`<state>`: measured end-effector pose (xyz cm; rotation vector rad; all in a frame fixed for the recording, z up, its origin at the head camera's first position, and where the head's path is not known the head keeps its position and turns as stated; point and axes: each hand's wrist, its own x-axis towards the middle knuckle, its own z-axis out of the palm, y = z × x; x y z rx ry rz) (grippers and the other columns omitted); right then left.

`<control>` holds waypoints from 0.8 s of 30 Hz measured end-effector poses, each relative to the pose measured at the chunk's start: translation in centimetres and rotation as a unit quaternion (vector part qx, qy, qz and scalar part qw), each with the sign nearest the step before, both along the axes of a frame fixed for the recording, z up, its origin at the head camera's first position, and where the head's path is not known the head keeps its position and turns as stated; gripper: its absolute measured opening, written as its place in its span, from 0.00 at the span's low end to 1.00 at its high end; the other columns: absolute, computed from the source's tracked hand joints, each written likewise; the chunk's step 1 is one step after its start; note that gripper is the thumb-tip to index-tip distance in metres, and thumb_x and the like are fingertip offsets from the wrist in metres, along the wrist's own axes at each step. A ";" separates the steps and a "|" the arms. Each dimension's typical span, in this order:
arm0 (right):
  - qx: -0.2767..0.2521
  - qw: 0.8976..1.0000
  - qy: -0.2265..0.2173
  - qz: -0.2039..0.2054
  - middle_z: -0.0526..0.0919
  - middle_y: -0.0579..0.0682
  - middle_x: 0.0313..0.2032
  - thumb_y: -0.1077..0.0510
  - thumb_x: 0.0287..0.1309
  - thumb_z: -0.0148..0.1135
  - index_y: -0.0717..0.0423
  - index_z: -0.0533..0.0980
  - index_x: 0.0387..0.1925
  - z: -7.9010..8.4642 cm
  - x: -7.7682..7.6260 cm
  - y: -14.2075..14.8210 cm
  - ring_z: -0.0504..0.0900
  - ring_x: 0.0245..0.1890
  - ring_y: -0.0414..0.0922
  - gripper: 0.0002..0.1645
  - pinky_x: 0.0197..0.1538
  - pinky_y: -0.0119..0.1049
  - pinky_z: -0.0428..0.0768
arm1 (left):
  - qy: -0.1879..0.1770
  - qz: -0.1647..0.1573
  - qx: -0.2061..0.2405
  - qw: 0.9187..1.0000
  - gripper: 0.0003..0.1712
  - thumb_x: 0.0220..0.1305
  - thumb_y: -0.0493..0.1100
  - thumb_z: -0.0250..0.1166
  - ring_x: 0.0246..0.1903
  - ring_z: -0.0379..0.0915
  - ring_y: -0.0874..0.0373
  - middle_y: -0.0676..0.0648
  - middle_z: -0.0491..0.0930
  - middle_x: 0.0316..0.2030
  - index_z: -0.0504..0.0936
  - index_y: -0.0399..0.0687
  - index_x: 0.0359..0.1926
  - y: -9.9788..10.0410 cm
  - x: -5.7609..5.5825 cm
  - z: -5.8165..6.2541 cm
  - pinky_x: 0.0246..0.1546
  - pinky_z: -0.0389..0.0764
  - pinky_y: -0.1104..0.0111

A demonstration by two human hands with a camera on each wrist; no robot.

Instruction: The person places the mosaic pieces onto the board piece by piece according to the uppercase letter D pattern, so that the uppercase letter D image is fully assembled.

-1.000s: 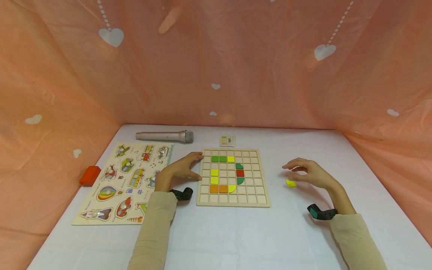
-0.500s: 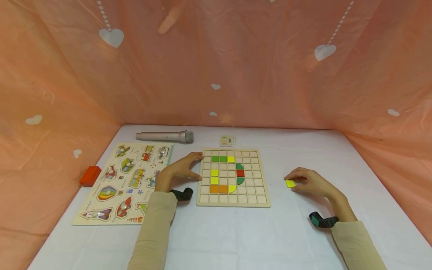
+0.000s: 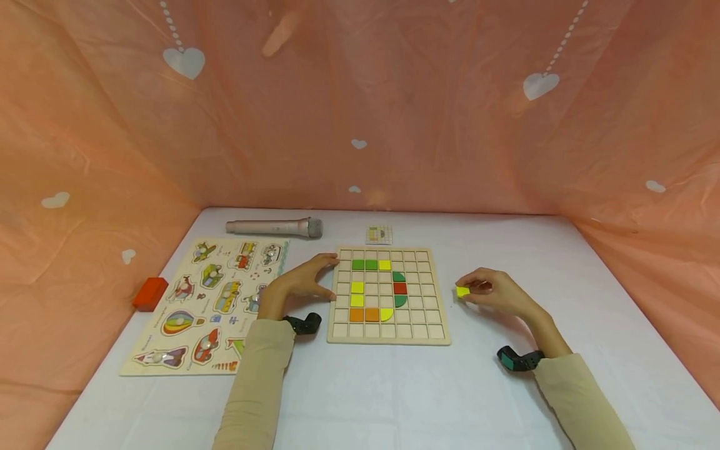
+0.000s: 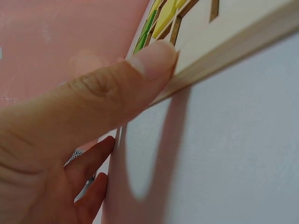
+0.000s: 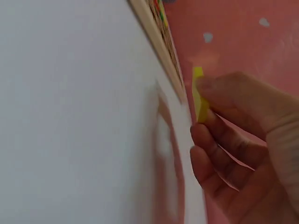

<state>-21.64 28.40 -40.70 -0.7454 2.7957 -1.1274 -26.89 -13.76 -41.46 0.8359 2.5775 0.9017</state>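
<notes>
A yellow square tile is pinched between the thumb and fingers of my right hand, just off the right side of the wooden grid board. In the right wrist view the tile is seen edge-on, raised above the white tabletop. My left hand is spread at the board's left side, and its thumb touches the rim. Set in the board's cells are green tiles, yellow tiles, orange tiles, a red tile and several quarter-round pieces.
Behind the board lies a small pattern card. A picture knob puzzle takes up the left side, partly under the left forearm. A microphone lies beyond it, and a red block sits at its left edge.
My right hand first comes down to the yellow tile on the table, then takes hold of it and carries it left toward the board. The left hand stays in place.
</notes>
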 end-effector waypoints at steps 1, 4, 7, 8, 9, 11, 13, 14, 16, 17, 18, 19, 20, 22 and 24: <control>-0.008 1.000 0.010 0.001 0.82 0.56 0.40 0.68 0.48 0.67 0.65 0.79 0.43 0.2 -0.3 -0.8 0.78 0.37 0.49 0.16 0.42 0.37 0.80 | 0.001 0.000 0.001 1.000 0.48 0.47 0.45 0.74 0.68 0.46 0.41 0.36 0.53 0.68 0.61 0.32 0.65 0.0 0.0 0.0 0.69 0.49 0.52; -0.034 0.999 0.035 0.009 0.81 0.61 0.40 0.71 0.48 0.66 0.68 0.78 0.43 0.4 -1.2 -3.3 0.79 0.38 0.55 0.16 0.42 0.45 0.81 | 0.003 -0.001 0.000 1.000 0.48 0.47 0.45 0.74 0.68 0.46 0.41 0.35 0.53 0.68 0.61 0.32 0.65 0.0 -0.1 -0.1 0.69 0.49 0.52; -0.056 0.997 0.043 0.019 0.81 0.59 0.40 0.68 0.48 0.68 0.66 0.79 0.42 0.3 -2.3 -5.9 0.79 0.39 0.53 0.16 0.42 0.46 0.81 | 0.003 -0.001 0.001 1.000 0.48 0.47 0.45 0.74 0.68 0.46 0.41 0.36 0.53 0.68 0.61 0.32 0.65 0.0 -0.1 -0.2 0.69 0.49 0.52; -0.063 0.997 0.040 0.023 0.82 0.57 0.40 0.66 0.49 0.68 0.65 0.79 0.42 0.3 -2.6 -6.8 0.79 0.39 0.51 0.16 0.43 0.44 0.81 | 0.002 -0.002 0.000 1.000 0.48 0.47 0.45 0.74 0.68 0.46 0.41 0.36 0.53 0.68 0.61 0.32 0.65 0.0 -0.1 -0.2 0.69 0.49 0.52; -0.068 0.997 0.040 0.028 0.82 0.56 0.40 0.64 0.49 0.69 0.63 0.80 0.42 0.3 -2.8 -7.7 0.79 0.40 0.50 0.16 0.43 0.43 0.81 | 0.001 -0.002 0.000 1.000 0.48 0.47 0.45 0.74 0.68 0.46 0.41 0.36 0.53 0.68 0.61 0.32 0.65 0.0 -0.1 -0.2 0.69 0.49 0.52; -0.072 0.996 0.040 0.044 0.82 0.54 0.41 0.63 0.49 0.69 0.62 0.80 0.42 0.3 -3.2 -9.5 0.79 0.40 0.49 0.16 0.42 0.42 0.81 | -0.001 -0.002 0.000 1.000 0.48 0.47 0.45 0.74 0.68 0.46 0.41 0.36 0.52 0.68 0.61 0.33 0.65 0.0 -0.1 -0.2 0.69 0.49 0.52; -0.070 0.995 0.046 0.062 0.82 0.54 0.41 0.63 0.50 0.68 0.61 0.80 0.42 0.3 -3.5 -11.2 0.80 0.39 0.49 0.15 0.42 0.43 0.81 | -0.002 -0.003 0.001 1.000 0.48 0.47 0.45 0.74 0.68 0.45 0.41 0.36 0.52 0.69 0.61 0.32 0.65 0.0 -0.2 -0.3 0.69 0.49 0.52; -0.068 0.994 0.050 0.069 0.81 0.54 0.40 0.63 0.50 0.68 0.61 0.80 0.41 0.3 -3.6 -12.0 0.79 0.39 0.48 0.14 0.42 0.43 0.81 | -0.003 -0.004 0.001 1.000 0.48 0.47 0.44 0.74 0.69 0.45 0.41 0.36 0.52 0.69 0.60 0.32 0.65 0.0 -0.2 -0.3 0.69 0.49 0.51; -0.061 0.994 0.055 0.079 0.81 0.53 0.39 0.63 0.50 0.68 0.61 0.80 0.40 0.3 -3.9 -13.5 0.79 0.38 0.48 0.13 0.41 0.43 0.81 | -0.003 -0.004 0.002 1.000 0.48 0.47 0.44 0.74 0.69 0.45 0.41 0.35 0.52 0.69 0.61 0.32 0.65 0.0 -0.2 -0.3 0.69 0.48 0.52; -0.057 0.994 0.057 0.081 0.81 0.52 0.38 0.63 0.50 0.68 0.61 0.80 0.40 0.2 -4.0 -14.2 0.79 0.38 0.47 0.13 0.41 0.42 0.81 | -0.003 -0.004 0.002 1.000 0.48 0.47 0.44 0.74 0.69 0.45 0.41 0.35 0.52 0.69 0.61 0.32 0.65 0.0 -0.2 -0.3 0.69 0.48 0.52; -0.054 0.994 0.055 0.079 0.81 0.51 0.38 0.63 0.50 0.68 0.60 0.80 0.40 0.1 -4.2 -14.8 0.79 0.38 0.46 0.13 0.42 0.41 0.81 | -0.003 -0.005 0.001 1.000 0.48 0.48 0.44 0.74 0.69 0.45 0.41 0.35 0.52 0.69 0.60 0.32 0.65 0.0 -0.3 -0.3 0.69 0.48 0.51; -0.053 0.994 0.052 0.080 0.80 0.51 0.38 0.63 0.50 0.68 0.60 0.80 0.39 0.1 -4.4 -15.4 0.79 0.38 0.46 0.12 0.42 0.39 0.81 | -0.002 -0.005 0.000 1.000 0.48 0.48 0.44 0.74 0.69 0.45 0.41 0.35 0.52 0.69 0.60 0.32 0.66 0.0 -0.2 -0.3 0.69 0.48 0.51; -0.051 0.994 0.052 0.078 0.80 0.51 0.38 0.63 0.50 0.69 0.60 0.80 0.39 0.0 -4.5 -15.9 0.79 0.38 0.45 0.12 0.42 0.37 0.81 | -0.003 -0.004 -0.001 1.000 0.48 0.48 0.45 0.74 0.69 0.45 0.41 0.36 0.52 0.69 0.60 0.33 0.66 0.0 -0.2 -0.3 0.69 0.48 0.52; -0.051 0.994 0.055 0.077 0.80 0.50 0.37 0.62 0.49 0.69 0.60 0.81 0.38 -0.2 -4.8 -16.8 0.79 0.38 0.45 0.12 0.41 0.34 0.81 | -0.005 -0.002 -0.003 1.000 0.48 0.48 0.45 0.74 0.69 0.45 0.41 0.36 0.52 0.69 0.60 0.33 0.66 0.0 -0.2 -0.2 0.69 0.48 0.52; -0.049 0.995 0.058 0.071 0.81 0.50 0.37 0.62 0.49 0.69 0.60 0.81 0.37 -0.5 -5.1 -17.5 0.78 0.37 0.44 0.11 0.41 0.32 0.81 | -0.005 -0.001 -0.005 1.000 0.48 0.48 0.45 0.73 0.69 0.45 0.41 0.36 0.52 0.69 0.60 0.33 0.66 0.0 -0.2 -0.2 0.69 0.48 0.51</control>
